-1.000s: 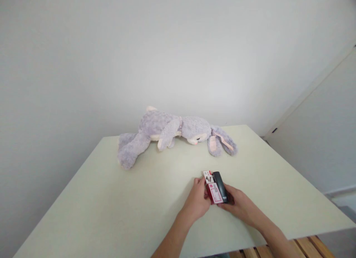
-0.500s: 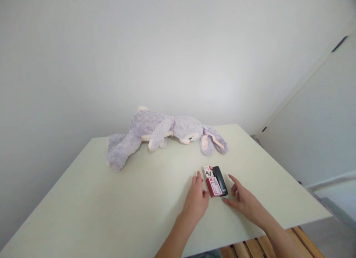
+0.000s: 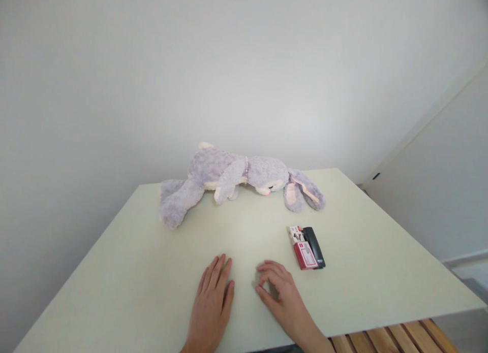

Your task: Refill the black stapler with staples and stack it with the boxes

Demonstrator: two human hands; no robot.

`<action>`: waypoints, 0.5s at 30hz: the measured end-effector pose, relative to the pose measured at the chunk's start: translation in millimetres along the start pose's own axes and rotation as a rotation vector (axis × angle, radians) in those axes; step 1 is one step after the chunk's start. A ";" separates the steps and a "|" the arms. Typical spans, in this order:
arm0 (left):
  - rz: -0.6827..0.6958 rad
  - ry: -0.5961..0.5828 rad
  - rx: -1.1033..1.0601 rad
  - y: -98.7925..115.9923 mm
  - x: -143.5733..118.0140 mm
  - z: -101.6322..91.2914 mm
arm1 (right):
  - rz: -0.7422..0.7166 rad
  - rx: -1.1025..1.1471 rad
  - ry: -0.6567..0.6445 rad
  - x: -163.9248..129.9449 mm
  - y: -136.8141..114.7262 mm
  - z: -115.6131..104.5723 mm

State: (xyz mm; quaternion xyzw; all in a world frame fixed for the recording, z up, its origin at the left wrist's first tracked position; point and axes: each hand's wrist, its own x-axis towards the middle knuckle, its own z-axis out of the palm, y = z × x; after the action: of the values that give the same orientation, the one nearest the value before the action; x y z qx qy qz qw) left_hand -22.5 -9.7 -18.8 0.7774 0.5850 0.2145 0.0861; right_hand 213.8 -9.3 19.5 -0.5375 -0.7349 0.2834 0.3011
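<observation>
My left hand (image 3: 211,302) lies palm down on the pale table (image 3: 125,287), fingers stretched out and nothing in it. To its right, my right hand (image 3: 280,294) rests with loosely curled fingers; the thumb tip is close to the index fingertip and no object shows between them. Just beyond the right hand, apart from it, is a small group of things: a red and white box (image 3: 305,255), a smaller white packet (image 3: 296,234) above it, and a black stapler (image 3: 314,247) along their right side.
A lilac plush rabbit (image 3: 217,167) lies on its side along the table's back, ears toward the right. Behind it rises a white wall (image 3: 244,73). A slatted wooden seat (image 3: 392,338) shows below the front edge at the right.
Both hands have left the sides of the box and stapler group and moved left. The left hand has flattened on the table. The view has shifted slightly left.
</observation>
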 end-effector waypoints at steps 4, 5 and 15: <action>0.018 -0.036 0.127 1.5 -8.4 -0.5 | -0.086 -0.237 -0.102 9.0 2.8 10.0; 0.020 -0.039 0.139 2.1 -8.7 -0.5 | -0.089 -0.277 -0.112 8.7 3.3 11.8; 0.011 -0.055 0.155 2.7 -7.7 -1.2 | -0.070 -0.325 -0.132 9.1 -0.7 15.2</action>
State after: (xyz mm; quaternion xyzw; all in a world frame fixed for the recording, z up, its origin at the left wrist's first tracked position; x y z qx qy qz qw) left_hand -22.3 -17.9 -18.5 0.7904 0.5931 0.1477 0.0407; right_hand 199.8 -2.2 11.3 -0.5334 -0.8074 0.1849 0.1713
